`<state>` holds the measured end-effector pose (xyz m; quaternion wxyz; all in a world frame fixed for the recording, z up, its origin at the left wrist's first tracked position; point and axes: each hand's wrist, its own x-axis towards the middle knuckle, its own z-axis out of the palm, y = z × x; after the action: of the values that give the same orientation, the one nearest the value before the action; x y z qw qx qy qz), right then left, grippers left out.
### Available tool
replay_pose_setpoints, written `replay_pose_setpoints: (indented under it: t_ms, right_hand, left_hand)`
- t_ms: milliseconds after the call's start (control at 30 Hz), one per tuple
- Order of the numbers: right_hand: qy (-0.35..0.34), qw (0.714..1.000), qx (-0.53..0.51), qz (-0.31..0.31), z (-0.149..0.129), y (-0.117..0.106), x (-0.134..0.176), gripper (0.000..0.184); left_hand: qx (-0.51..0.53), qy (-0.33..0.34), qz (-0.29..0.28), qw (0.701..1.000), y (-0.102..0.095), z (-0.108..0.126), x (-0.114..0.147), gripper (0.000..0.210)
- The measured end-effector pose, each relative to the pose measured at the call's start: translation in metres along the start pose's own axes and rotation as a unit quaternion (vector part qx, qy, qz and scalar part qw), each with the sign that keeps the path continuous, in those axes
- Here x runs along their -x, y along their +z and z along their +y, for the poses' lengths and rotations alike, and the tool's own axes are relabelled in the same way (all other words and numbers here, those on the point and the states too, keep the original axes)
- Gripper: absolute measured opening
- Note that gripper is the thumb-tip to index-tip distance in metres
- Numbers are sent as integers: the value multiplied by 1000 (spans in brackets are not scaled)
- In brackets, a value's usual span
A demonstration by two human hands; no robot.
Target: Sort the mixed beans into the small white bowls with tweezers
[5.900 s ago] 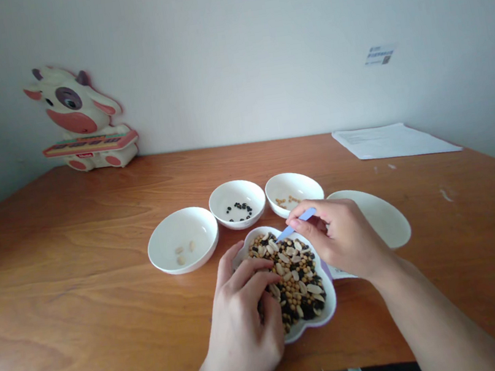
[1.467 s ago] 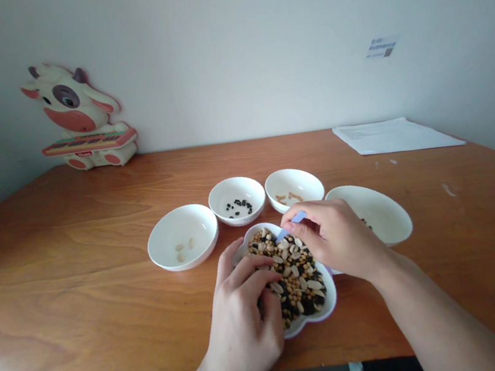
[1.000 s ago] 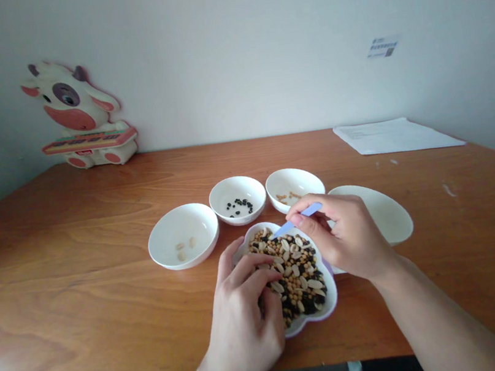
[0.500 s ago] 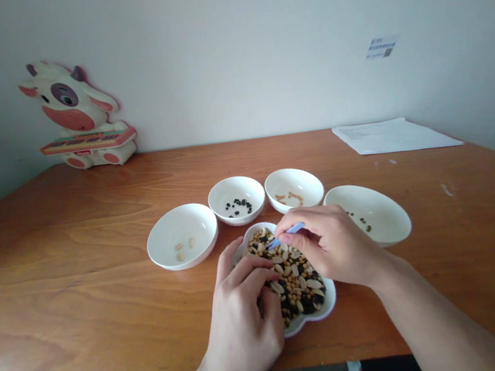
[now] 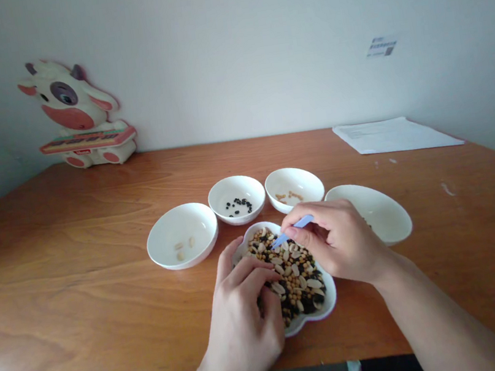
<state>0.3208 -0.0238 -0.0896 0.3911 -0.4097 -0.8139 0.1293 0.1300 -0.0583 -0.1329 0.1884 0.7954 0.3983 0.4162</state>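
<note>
A white scalloped dish [image 5: 331,297] holds a mix of peanuts, black beans and small yellow beans. My left hand [image 5: 247,309] lies over its left side, gripping the rim, with curled fingers above the mix. Pinched in my right hand [image 5: 336,237] are light blue tweezers [image 5: 298,227], their tips low over the upper part of the mix. Whether a bean sits between the tips is too small to tell. Beyond the dish stand a bowl with a few peanuts [image 5: 178,211], a bowl of black beans [image 5: 234,181] and a bowl of yellow beans [image 5: 292,174].
A fourth white bowl [image 5: 386,214] stands at the right, partly behind my right hand. At the back left of the wooden table [image 5: 82,297] is a cow-shaped toy keyboard [image 5: 84,120]. Paper sheets [image 5: 393,135] lie at the back right, by the wall.
My right hand has shifted slightly right with the tweezers, covering more of the right bowl. More of the tweezers' shaft shows. My left hand has stayed in place.
</note>
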Motion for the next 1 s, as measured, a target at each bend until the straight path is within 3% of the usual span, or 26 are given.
replay_pose_setpoints:
  t_ms: [133,1000]
  right_hand:
    - [-15,999,-13,-30,0,2,-1,9]
    - [-18,997,-11,-70,0,5,-1,12]
  left_hand:
    - [-1,-2,3,1000,0,0,0,27]
    - [3,-8,-4,1000,1,0,1,27]
